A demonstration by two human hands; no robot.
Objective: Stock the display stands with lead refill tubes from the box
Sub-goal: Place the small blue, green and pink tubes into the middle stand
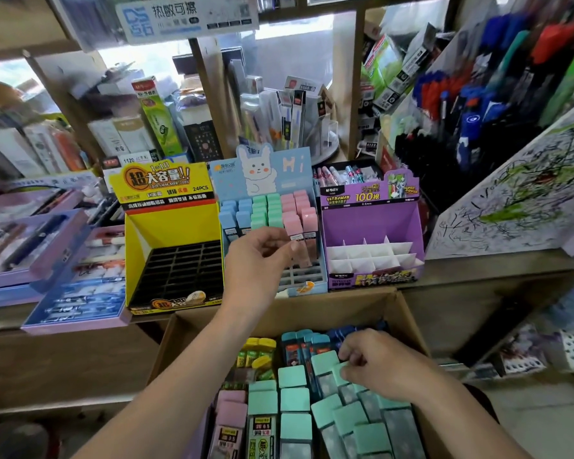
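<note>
**Two hands stocking lead refill tubes at a stationery shelf**

Head camera, looking down over a shop counter. The left hand (257, 260) reaches forward to the blue display stand (262, 175), which has a cartoon rabbit on its back card. Its thumb and curled fingers pinch a pink-capped tube (294, 228) at the front of the pink rows. Blue-capped and green-capped tubes stand in rows to the left of the pink ones.

Lower down and nearer the camera, the right hand (381, 366) is inside the cardboard box (312, 309). Its fingers curl round a teal-capped tube (340, 372) near the middle of the box. The box holds many more tubes lying packed together: teal caps across the centre and right, pink at the left, yellow and dark blue towards the back.

A yellow display stand (169, 210) with a black slotted grid sits just left of the blue one. A purple display stand (368, 207) with white dividers sits just right. Racks of pens (471, 104) fill the far right.
</note>
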